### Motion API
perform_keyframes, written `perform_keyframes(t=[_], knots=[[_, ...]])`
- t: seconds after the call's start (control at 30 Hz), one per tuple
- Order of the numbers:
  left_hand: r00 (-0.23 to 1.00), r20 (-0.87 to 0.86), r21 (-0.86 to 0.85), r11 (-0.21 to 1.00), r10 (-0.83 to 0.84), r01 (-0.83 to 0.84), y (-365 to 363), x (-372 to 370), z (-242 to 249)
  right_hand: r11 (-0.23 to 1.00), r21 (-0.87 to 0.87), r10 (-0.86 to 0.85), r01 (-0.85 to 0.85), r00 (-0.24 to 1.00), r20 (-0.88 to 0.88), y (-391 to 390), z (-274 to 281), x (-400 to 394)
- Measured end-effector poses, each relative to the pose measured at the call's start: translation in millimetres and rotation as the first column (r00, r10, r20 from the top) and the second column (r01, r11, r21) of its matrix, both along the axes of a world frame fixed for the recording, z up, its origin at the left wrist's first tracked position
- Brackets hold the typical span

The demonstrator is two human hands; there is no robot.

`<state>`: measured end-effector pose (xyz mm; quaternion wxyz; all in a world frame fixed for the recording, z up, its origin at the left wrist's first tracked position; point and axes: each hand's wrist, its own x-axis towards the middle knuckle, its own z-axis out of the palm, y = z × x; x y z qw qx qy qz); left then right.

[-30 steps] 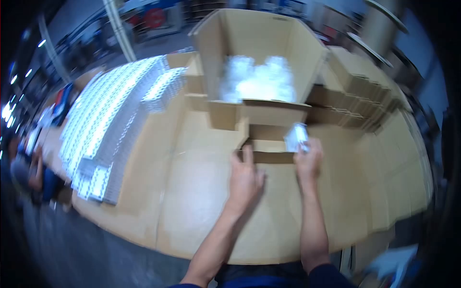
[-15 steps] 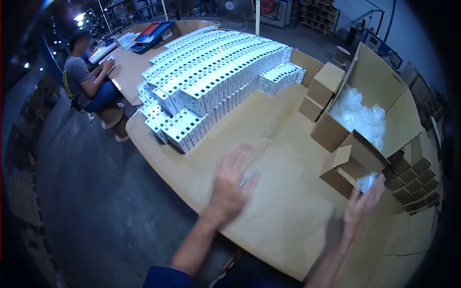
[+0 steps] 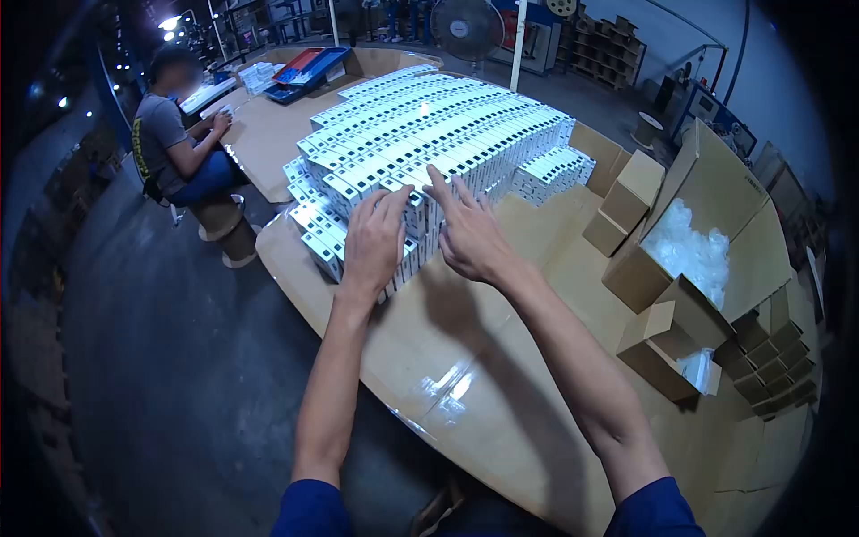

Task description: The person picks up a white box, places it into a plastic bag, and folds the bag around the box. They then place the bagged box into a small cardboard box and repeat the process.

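Observation:
Many small white boxes with dark squares on top stand in a tall stack [image 3: 429,125] on the cardboard-covered table. At the near end of that stack, my left hand [image 3: 376,237] rests its fingertips on the boxes at their left. My right hand [image 3: 472,234] is beside it, a finger stretched over the top edge of the same boxes. Whether the fingers grip a box between them is hard to tell. An open small carton [image 3: 658,353] at the right holds a clear plastic bag [image 3: 696,367].
A large open carton [image 3: 640,268] at the right holds clear plastic bags [image 3: 687,246]. Small closed cartons [image 3: 626,201] stand beside it. A seated co-worker [image 3: 174,130] is at the far left, near red and blue trays [image 3: 309,73]. A fan stands behind.
Both hands have moved forward to the near end of the white stack. The right hand has left the plastic bag, which now lies in the small carton. The view has shifted slightly.

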<state>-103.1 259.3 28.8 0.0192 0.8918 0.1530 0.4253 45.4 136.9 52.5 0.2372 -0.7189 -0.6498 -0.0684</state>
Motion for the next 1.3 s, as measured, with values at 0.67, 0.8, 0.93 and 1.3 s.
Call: perform_keyframes(t=[0.67, 0.8, 0.93, 1.3], knots=[[0.921, 0.306, -0.066, 0.960, -0.239, 0.271, -98, -28, 6, 0.998, 0.056, 0.057, -0.011, 0.321, -0.946, -131, 12, -28], [0.861, 0.268, 0.083, 0.901, -0.431, 0.425, -158, 18, 17, 0.956, 0.267, 0.244, 0.124, 0.175, -0.954, -192, 18, -8], [0.764, 0.178, 0.000, 0.776, -0.621, 0.631, -213, 80, 33, 0.914, 0.328, 0.243, 0.239, 0.325, -0.914, -257, 20, 23], [0.582, -0.147, -0.259, 0.599, -0.800, 0.758, -282, 397, 83, 0.643, 0.194, -0.632, 0.741, 0.657, -0.412, -417, 68, 143]])
